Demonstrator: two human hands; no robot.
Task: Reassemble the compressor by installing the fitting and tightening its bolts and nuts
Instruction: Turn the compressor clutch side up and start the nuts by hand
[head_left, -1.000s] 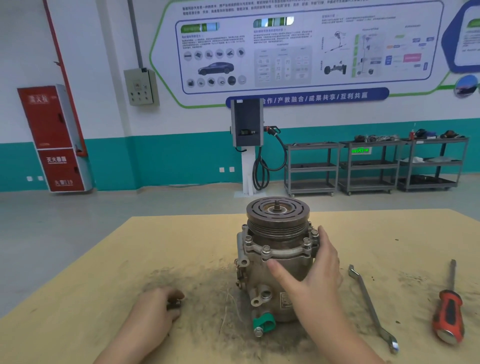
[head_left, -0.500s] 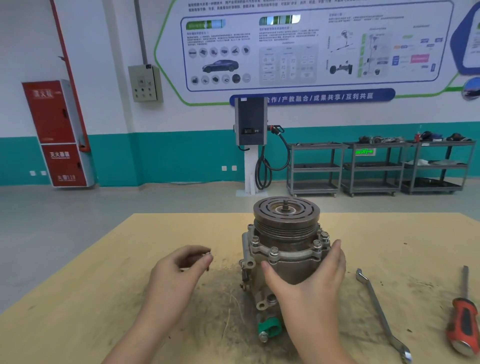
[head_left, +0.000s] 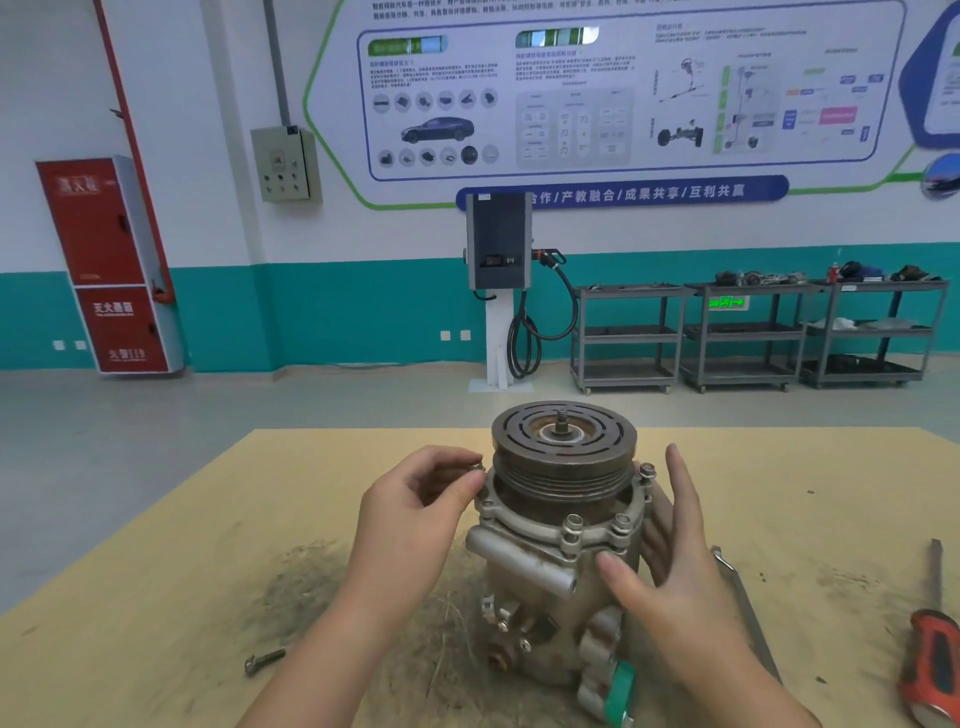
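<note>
Left hand (head_left: 410, 512) pinches small metal bolt (head_left: 474, 466) at grimy cylindrical compressor (head_left: 563, 540) flange; right hand (head_left: 675, 566), fingers straight, braces its side.

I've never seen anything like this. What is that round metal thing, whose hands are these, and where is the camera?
The camera sits on a person's head, looking down at their own two bare hands; no robot here. The metal lump is a car air-conditioning compressor standing upright on a tan table, its grooved pulley on top. The left hand pinches a small bolt at the compressor's top flange. The right hand steadies the body with straight fingers. Another loose bolt lies at the left; a wrench and a red-handled screwdriver lie at the right.
</note>
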